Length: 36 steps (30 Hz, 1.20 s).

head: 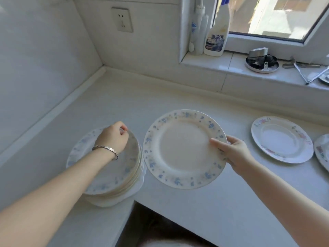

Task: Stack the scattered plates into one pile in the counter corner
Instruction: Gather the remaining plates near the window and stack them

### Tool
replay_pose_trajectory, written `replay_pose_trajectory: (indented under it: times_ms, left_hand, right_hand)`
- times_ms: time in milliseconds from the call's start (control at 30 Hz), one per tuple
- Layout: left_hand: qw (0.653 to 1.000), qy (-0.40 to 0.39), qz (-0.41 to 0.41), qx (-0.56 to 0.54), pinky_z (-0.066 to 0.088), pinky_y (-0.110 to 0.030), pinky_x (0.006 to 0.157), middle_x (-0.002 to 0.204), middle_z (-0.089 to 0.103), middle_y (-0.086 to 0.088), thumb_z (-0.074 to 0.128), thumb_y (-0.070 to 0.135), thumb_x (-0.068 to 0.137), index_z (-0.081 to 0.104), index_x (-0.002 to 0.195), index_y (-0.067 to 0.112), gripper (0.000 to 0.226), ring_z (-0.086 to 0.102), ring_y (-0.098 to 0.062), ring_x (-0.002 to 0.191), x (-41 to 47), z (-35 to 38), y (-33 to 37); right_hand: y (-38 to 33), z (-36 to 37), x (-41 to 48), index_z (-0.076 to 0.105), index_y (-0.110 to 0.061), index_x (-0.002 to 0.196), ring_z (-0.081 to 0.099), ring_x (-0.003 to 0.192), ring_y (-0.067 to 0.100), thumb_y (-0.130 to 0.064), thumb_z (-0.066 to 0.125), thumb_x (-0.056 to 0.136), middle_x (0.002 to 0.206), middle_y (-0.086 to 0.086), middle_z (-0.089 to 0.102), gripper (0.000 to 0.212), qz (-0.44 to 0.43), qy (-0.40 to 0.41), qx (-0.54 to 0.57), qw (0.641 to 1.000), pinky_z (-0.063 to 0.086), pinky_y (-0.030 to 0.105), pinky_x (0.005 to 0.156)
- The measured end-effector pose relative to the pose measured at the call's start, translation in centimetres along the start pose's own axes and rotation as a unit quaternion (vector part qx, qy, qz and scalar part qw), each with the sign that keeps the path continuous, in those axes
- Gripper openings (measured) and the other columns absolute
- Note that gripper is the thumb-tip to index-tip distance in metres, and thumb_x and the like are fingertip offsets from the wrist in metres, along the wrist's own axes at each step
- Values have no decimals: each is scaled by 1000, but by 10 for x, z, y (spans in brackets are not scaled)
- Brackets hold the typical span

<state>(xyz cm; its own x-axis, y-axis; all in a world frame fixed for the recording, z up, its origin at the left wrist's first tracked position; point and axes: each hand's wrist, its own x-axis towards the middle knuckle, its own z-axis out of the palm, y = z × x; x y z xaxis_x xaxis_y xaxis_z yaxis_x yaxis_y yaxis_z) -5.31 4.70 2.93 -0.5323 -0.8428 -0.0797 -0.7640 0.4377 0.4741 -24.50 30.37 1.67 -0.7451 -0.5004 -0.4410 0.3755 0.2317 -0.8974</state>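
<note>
Closest to me, a pile of plates point(115, 175) sits at the near edge of the counter point(195, 211), where the front edge steps inward. The top plate has a faint blue flower pattern. The left hand point(113, 138), with a metal bracelet point(105, 148) at the wrist, reaches across the pile, and its fingers curl over the far rim of the top plate and grip it.

Just to the right, the right hand point(233, 152) holds a single blue-flowered plate point(183, 148) by its right rim, with the thumb on top and the fingers tucked underneath. The plate faces upward. Its left rim comes right up to the edge of the pile, but I cannot tell whether they touch.

Further right, well apart from both hands, a plate with pink flowers point(281, 139) lies flat on the counter. Part of another plate point(322, 148) shows at the picture's edge beside it.

Beyond the hands, the counter runs back to the corner point(105, 68) where the two tiled walls meet. That corner is well behind the pile.

Above the counter's far side is a window sill point(222, 65). On it stand a white spray bottle point(216, 36) and a pump bottle point(198, 32) side by side, and a round metal dish point(261, 64) sits to their right. A wall socket point(122, 19) is mounted left of the window point(277, 15).
</note>
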Motion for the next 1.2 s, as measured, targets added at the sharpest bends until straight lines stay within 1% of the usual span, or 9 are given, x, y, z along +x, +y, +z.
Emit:
replay_pose_trajectory:
  times_ms: [133, 267, 467, 567, 633, 800, 900, 1100, 1200]
  left_hand:
    - [998, 32, -59, -23, 51, -35, 78, 90, 70, -5, 44, 13, 84, 54, 85, 21, 13, 68, -31, 86, 7, -36, -59]
    - [995, 39, -91, -22, 51, -34, 78, 92, 70, -6, 46, 12, 85, 54, 87, 21, 12, 67, -30, 84, 6, -60, -109]
    - [990, 53, -123, -35, 41, -27, 72, 98, 69, -8, 45, 9, 86, 60, 98, 12, 19, 56, -25, 83, 4, -68, -152]
    - [990, 51, -124, -50, 47, -31, 77, 98, 69, -8, 45, 8, 86, 59, 99, 12, 19, 64, -29, 89, 7, -71, -161]
    - [989, 50, -125, -58, 48, -33, 78, 96, 69, -8, 46, 8, 86, 59, 97, 12, 18, 65, -30, 90, 10, -72, -163]
    - [991, 35, -116, -57, 46, -30, 75, 90, 65, -3, 44, 8, 87, 59, 98, 13, 19, 62, -28, 86, 17, -69, -160]
    - [992, 33, -109, -53, 42, -27, 74, 86, 57, 1, 44, 8, 87, 59, 102, 11, 21, 54, -23, 81, 18, -66, -155]
    - [993, 27, -100, -50, 46, -31, 78, 86, 56, 1, 44, 8, 87, 60, 103, 11, 22, 53, -23, 81, 16, -62, -142]
    - [996, 27, -75, -44, 43, -29, 75, 86, 55, 2, 45, 7, 87, 60, 104, 11, 22, 51, -23, 80, 15, -55, -126]
  right_hand:
    - [-2, 90, 3, 67, -14, 85, 63, 62, 20, -11, 71, 80, 76, 5, 67, 7, 7, -35, -20, 999, 57, 26, 52]
    - [8, 159, 4, 65, -15, 89, 64, 63, 17, -13, 73, 79, 76, 3, 67, 14, 27, -57, -47, 997, 55, 21, 48]
    - [32, 217, 3, 64, -12, 98, 64, 68, 19, -12, 73, 78, 81, 5, 67, 21, 61, -67, -70, 993, 54, 26, 55]
    - [39, 230, 3, 62, -5, 104, 64, 74, 23, -14, 70, 80, 87, 8, 66, 27, 48, -59, -127, 989, 57, 35, 65]
    - [38, 234, 3, 56, -6, 104, 63, 82, 26, -25, 65, 83, 94, 8, 65, 29, -3, -60, -270, 961, 56, 38, 72]
    - [34, 235, -1, 33, -22, 130, 64, 85, 27, -51, 48, 86, 96, 4, 68, 55, -55, -60, -530, 844, 49, 32, 64]
    - [38, 235, -3, 33, -21, 129, 64, 88, 28, -55, 43, 87, 96, 3, 65, 56, -54, -65, -573, 815, 48, 32, 66]
    - [38, 237, -3, 39, -14, 119, 56, 75, 26, -62, 34, 89, 70, -3, 47, 57, -92, -68, -674, 730, 40, 29, 59]
    - [33, 229, 2, 44, -13, 119, 60, 81, 28, -63, 32, 90, 80, 2, 57, 59, -106, -82, -668, 732, 40, 29, 60]
